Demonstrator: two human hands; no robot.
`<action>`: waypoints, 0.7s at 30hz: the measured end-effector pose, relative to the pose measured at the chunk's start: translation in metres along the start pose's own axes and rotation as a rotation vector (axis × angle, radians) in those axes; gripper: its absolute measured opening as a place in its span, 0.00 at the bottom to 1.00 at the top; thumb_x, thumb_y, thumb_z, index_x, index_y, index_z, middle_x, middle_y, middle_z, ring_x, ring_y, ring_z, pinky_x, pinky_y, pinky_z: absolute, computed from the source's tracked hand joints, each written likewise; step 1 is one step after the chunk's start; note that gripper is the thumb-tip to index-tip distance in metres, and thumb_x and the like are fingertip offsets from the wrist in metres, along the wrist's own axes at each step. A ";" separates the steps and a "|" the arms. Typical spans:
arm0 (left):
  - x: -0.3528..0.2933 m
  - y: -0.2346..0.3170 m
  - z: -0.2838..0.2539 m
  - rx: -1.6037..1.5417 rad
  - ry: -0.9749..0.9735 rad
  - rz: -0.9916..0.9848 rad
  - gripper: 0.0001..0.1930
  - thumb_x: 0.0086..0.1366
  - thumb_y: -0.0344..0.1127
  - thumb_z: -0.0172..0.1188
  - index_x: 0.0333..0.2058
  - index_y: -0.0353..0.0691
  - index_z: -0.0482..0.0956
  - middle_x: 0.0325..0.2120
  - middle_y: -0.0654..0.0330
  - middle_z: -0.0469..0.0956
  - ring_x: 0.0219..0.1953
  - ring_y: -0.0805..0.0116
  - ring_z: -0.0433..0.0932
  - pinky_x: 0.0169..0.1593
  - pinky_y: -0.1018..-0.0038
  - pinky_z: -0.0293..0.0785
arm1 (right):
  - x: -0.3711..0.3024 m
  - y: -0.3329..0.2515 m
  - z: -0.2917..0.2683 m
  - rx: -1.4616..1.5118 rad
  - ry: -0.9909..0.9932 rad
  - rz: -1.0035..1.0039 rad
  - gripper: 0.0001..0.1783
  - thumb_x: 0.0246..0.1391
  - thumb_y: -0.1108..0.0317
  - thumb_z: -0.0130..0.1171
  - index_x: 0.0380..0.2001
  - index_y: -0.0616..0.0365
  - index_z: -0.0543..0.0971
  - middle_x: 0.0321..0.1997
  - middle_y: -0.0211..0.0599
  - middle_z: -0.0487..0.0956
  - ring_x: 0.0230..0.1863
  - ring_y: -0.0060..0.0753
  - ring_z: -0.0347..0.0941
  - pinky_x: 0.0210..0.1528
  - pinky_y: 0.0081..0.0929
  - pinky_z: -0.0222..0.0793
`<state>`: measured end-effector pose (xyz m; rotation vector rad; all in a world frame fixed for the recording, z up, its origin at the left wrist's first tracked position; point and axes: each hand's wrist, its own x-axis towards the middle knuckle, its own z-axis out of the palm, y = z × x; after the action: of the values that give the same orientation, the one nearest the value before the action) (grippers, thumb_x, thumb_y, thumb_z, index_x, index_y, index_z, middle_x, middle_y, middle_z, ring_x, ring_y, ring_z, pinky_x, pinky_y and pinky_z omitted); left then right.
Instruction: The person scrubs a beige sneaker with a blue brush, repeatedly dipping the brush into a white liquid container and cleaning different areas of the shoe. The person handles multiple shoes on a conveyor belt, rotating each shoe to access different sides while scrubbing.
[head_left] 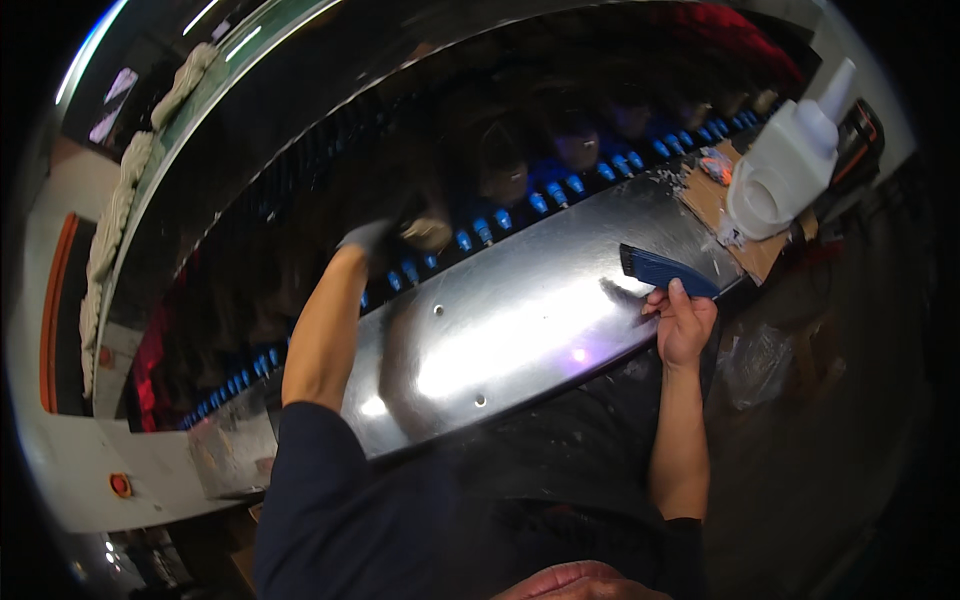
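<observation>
While right hand (684, 318) pinches blue ribbed piece (662, 270) by its near edge, left hand (374, 238) blurred, grip unclear

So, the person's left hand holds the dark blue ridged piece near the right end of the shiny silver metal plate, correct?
Wrong hand: the head view shows the right hand holding the dark blue ridged piece near the right end of the shiny silver metal plate.

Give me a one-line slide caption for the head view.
Right hand holding a dark blue ridged piece by a polished metal plate, left hand near a row of blue fittings.
</observation>
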<state>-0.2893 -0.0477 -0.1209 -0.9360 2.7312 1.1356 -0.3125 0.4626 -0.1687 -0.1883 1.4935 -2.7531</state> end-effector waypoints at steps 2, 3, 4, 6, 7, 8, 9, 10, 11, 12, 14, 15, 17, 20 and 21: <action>-0.076 0.118 -0.019 0.863 -0.184 0.184 0.21 0.62 0.38 0.69 0.56 0.48 0.84 0.53 0.53 0.84 0.55 0.53 0.82 0.60 0.61 0.77 | -0.002 -0.007 -0.006 -0.004 0.057 -0.011 0.08 0.67 0.70 0.61 0.40 0.65 0.81 0.30 0.40 0.83 0.28 0.29 0.79 0.33 0.26 0.76; -0.084 0.106 -0.028 0.471 -0.150 0.097 0.21 0.62 0.36 0.69 0.54 0.43 0.83 0.50 0.54 0.84 0.50 0.58 0.83 0.55 0.65 0.79 | -0.001 -0.007 -0.006 0.020 0.047 0.011 0.08 0.67 0.70 0.61 0.40 0.65 0.81 0.30 0.40 0.83 0.28 0.29 0.79 0.33 0.26 0.76; -0.087 0.096 -0.031 -0.023 -0.114 0.038 0.21 0.62 0.35 0.70 0.53 0.37 0.82 0.48 0.55 0.84 0.44 0.64 0.84 0.51 0.68 0.81 | -0.001 -0.011 -0.009 0.020 0.043 0.029 0.07 0.67 0.70 0.61 0.40 0.64 0.81 0.30 0.40 0.83 0.28 0.29 0.79 0.33 0.26 0.76; -0.124 0.105 -0.031 -0.459 -0.055 0.209 0.28 0.59 0.36 0.73 0.57 0.33 0.79 0.47 0.56 0.84 0.43 0.66 0.84 0.52 0.67 0.82 | 0.001 -0.019 -0.007 0.084 0.032 0.051 0.08 0.68 0.68 0.61 0.40 0.63 0.81 0.31 0.38 0.82 0.29 0.30 0.79 0.33 0.28 0.76; -0.139 0.110 -0.028 -0.479 -0.140 0.338 0.33 0.56 0.34 0.74 0.60 0.31 0.76 0.50 0.55 0.83 0.48 0.65 0.83 0.56 0.68 0.81 | 0.002 -0.024 -0.005 0.118 0.060 0.051 0.08 0.68 0.68 0.61 0.40 0.63 0.81 0.31 0.38 0.82 0.30 0.30 0.79 0.33 0.28 0.76; -0.151 0.114 -0.026 -0.493 -0.216 0.464 0.37 0.54 0.33 0.74 0.63 0.30 0.73 0.53 0.53 0.82 0.53 0.64 0.82 0.59 0.69 0.79 | 0.004 -0.027 -0.005 0.160 0.082 0.054 0.08 0.68 0.68 0.61 0.40 0.63 0.81 0.32 0.38 0.83 0.30 0.30 0.79 0.32 0.27 0.76; -0.161 0.120 -0.022 -0.433 -0.275 0.500 0.39 0.52 0.36 0.76 0.63 0.30 0.74 0.52 0.53 0.82 0.55 0.64 0.81 0.61 0.67 0.77 | 0.006 -0.032 -0.007 0.148 0.084 0.034 0.08 0.68 0.68 0.61 0.41 0.63 0.81 0.33 0.38 0.83 0.31 0.29 0.79 0.32 0.27 0.76; -0.168 0.123 -0.019 -0.369 -0.330 0.532 0.40 0.51 0.39 0.77 0.63 0.31 0.75 0.52 0.53 0.83 0.56 0.63 0.80 0.63 0.66 0.75 | 0.008 -0.036 -0.009 0.139 0.083 0.018 0.08 0.68 0.68 0.61 0.41 0.63 0.81 0.33 0.38 0.83 0.31 0.29 0.79 0.32 0.27 0.76; -0.165 0.124 -0.013 -0.283 -0.392 0.576 0.42 0.50 0.41 0.77 0.64 0.33 0.75 0.52 0.54 0.83 0.56 0.63 0.81 0.63 0.67 0.76 | 0.009 -0.041 -0.011 0.130 0.084 0.001 0.08 0.68 0.68 0.61 0.41 0.63 0.81 0.33 0.38 0.83 0.31 0.29 0.79 0.32 0.27 0.76; -0.171 0.127 -0.007 -0.228 -0.469 0.551 0.41 0.49 0.41 0.77 0.63 0.37 0.77 0.51 0.53 0.84 0.54 0.60 0.83 0.61 0.66 0.78 | 0.010 -0.048 -0.013 0.109 0.098 -0.018 0.08 0.68 0.68 0.61 0.42 0.63 0.81 0.33 0.38 0.83 0.31 0.28 0.79 0.32 0.26 0.76; -0.173 0.142 -0.003 0.092 -0.481 0.745 0.39 0.48 0.41 0.77 0.62 0.42 0.80 0.50 0.50 0.85 0.52 0.56 0.85 0.58 0.65 0.79 | 0.013 -0.069 -0.017 0.068 0.141 -0.077 0.09 0.68 0.68 0.61 0.42 0.63 0.81 0.33 0.38 0.83 0.31 0.27 0.79 0.32 0.25 0.75; -0.181 0.154 -0.005 0.131 -0.457 0.744 0.33 0.48 0.36 0.73 0.58 0.44 0.83 0.52 0.48 0.83 0.54 0.50 0.84 0.59 0.61 0.79 | 0.014 -0.076 -0.023 0.050 0.178 -0.097 0.08 0.68 0.68 0.62 0.41 0.63 0.82 0.34 0.37 0.83 0.30 0.25 0.78 0.31 0.24 0.75; -0.197 0.184 0.002 0.508 -0.174 1.108 0.32 0.47 0.32 0.68 0.56 0.42 0.83 0.53 0.48 0.83 0.56 0.47 0.82 0.62 0.57 0.77 | 0.014 -0.095 -0.047 -0.032 0.240 -0.170 0.08 0.68 0.68 0.62 0.41 0.63 0.82 0.34 0.37 0.83 0.30 0.25 0.78 0.31 0.24 0.75; -0.232 0.224 0.004 0.341 -0.428 1.315 0.32 0.42 0.27 0.62 0.53 0.37 0.83 0.57 0.47 0.79 0.63 0.42 0.76 0.68 0.50 0.70 | 0.020 -0.107 -0.056 -0.054 0.300 -0.180 0.08 0.67 0.69 0.62 0.41 0.64 0.82 0.33 0.37 0.84 0.30 0.23 0.79 0.31 0.23 0.76; -0.239 0.224 0.018 0.323 -0.561 1.296 0.31 0.44 0.31 0.65 0.53 0.34 0.82 0.58 0.42 0.77 0.65 0.41 0.73 0.71 0.50 0.67 | 0.022 -0.108 -0.057 -0.063 0.316 -0.182 0.08 0.67 0.69 0.63 0.40 0.64 0.82 0.33 0.37 0.84 0.29 0.23 0.79 0.31 0.23 0.76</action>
<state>-0.2197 0.2106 0.0686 1.1824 2.6717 0.7025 -0.3347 0.5684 -0.1072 0.1246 1.7126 -2.9934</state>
